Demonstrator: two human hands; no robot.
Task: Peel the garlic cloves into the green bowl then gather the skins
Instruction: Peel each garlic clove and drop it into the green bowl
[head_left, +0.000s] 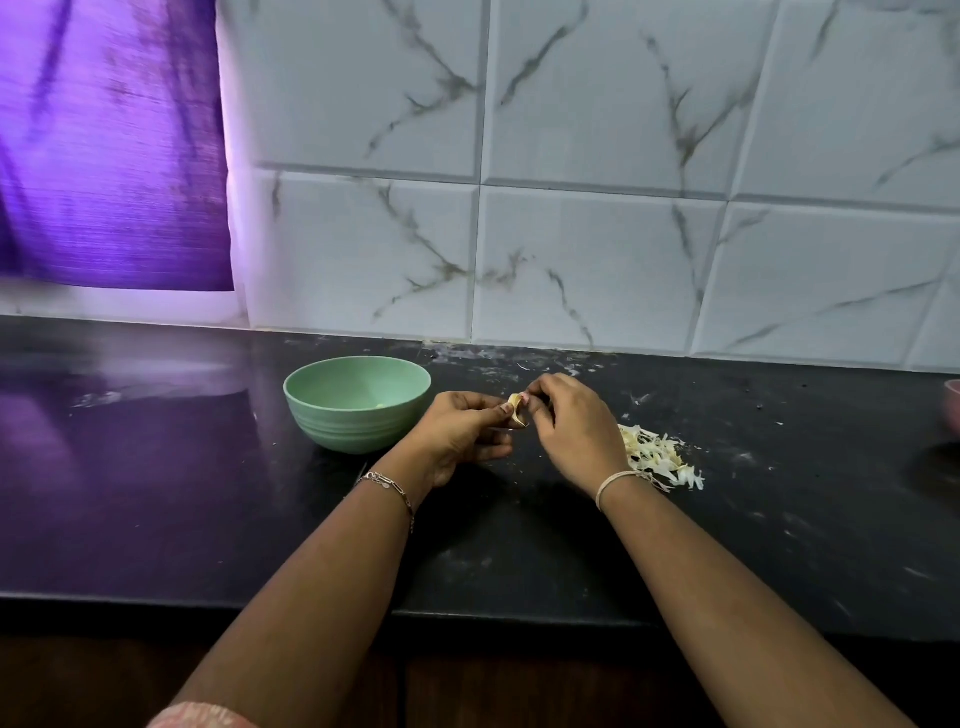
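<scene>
1. Left hand (457, 431) and right hand (571, 426): fingers curled, both pinching 1 garlic clove (517, 408) between their fingertips, above the counter (208, 493).
2. Pile of skins (657, 457): on the counter, just right of the right hand.
3. Green bowl (358, 402): left of the clove, just beside the left hand, likely the nearer hand for the drop.

I count two hands, left hand (462, 431) and right hand (571, 426), and two bracelets, left bracelet (387, 488) and right bracelet (615, 480). One green bowl (353, 434), one pale bit (382, 406) in it. One clove (518, 410). One heap of skins (655, 457). One pink rim (954, 410) at the right edge.
</scene>
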